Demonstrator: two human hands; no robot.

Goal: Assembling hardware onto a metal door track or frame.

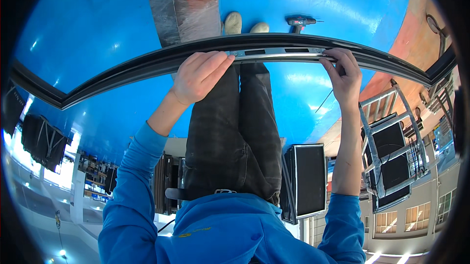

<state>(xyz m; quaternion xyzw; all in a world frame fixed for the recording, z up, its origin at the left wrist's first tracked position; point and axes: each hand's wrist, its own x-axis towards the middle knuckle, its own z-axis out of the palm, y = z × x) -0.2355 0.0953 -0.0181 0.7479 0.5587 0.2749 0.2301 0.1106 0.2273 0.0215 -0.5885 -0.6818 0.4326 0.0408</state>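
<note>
A long dark window frame profile (122, 70) runs across the view above a blue floor. A silver metal strip (279, 53) with dark slots lies along its middle. My left hand (198, 75) curls over the profile, fingertips touching the strip's left end. My right hand (342, 70) pinches the strip's right end against the profile. Both sleeves are blue and pushed up. My dark trousers (240, 136) and light shoes (233, 23) show behind the profile.
A cordless drill (299, 21) lies on the blue floor (98, 24) beyond the shoes. A plastic-wrapped bundle (188, 7) sits beside them. Metal racks with dark panels (391, 151) stand at the right, and a black framed panel (308, 178) is near my right arm.
</note>
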